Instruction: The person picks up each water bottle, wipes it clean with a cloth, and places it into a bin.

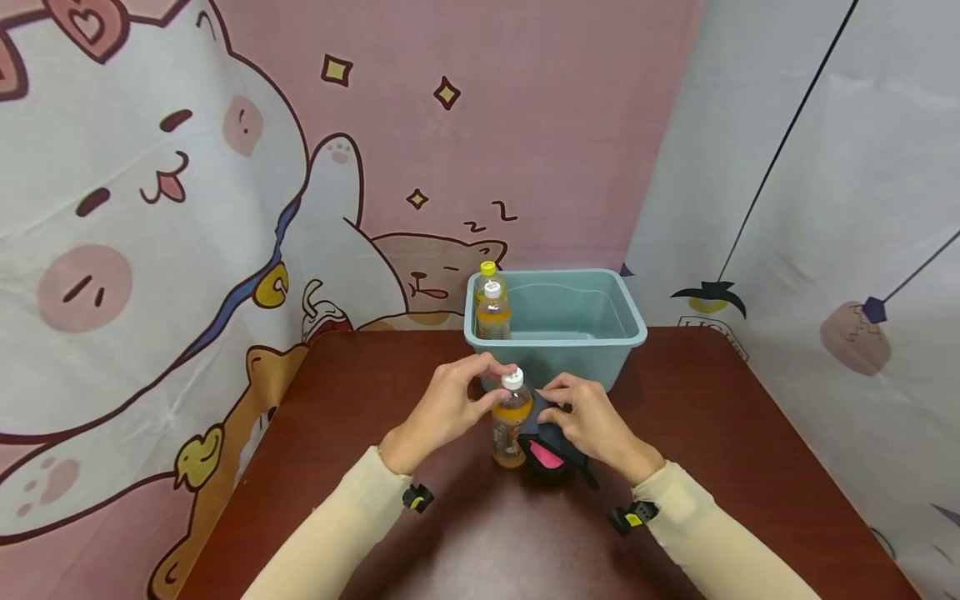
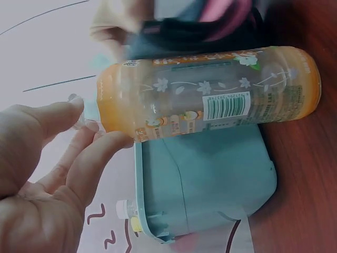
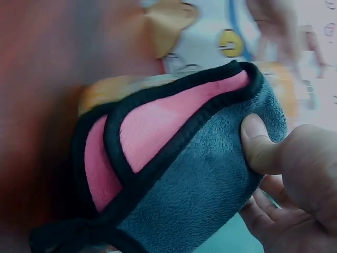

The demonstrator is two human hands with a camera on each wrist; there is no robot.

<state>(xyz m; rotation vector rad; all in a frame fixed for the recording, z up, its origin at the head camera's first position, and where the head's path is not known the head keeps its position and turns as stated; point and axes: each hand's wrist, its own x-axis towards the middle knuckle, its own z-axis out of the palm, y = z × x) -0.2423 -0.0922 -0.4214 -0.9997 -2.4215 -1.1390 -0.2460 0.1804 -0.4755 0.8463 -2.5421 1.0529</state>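
In the head view, a clear plastic bottle [image 1: 511, 433] with a white cap and orange label stands upright on the table, in front of the bin. My left hand [image 1: 455, 400] pinches it around the cap and neck; the left wrist view shows the fingertips there and a barcode on the bottle's side [image 2: 226, 105]. Beside the bottle, my right hand [image 1: 592, 421] pinches a folded plush cloth [image 3: 189, 179], blue-grey outside and pink inside, with black edging and a black strap end. The cloth partly overlaps the bottle in the right wrist view.
A light blue plastic bin [image 1: 630, 329] stands at the table's back edge. Inside its left end are a white-capped bottle [image 1: 493, 321] and a yellow-capped bottle [image 1: 488, 269]. The dark red-brown table [image 1: 375, 400] meets cartoon-printed hangings [image 1: 555, 125] behind.
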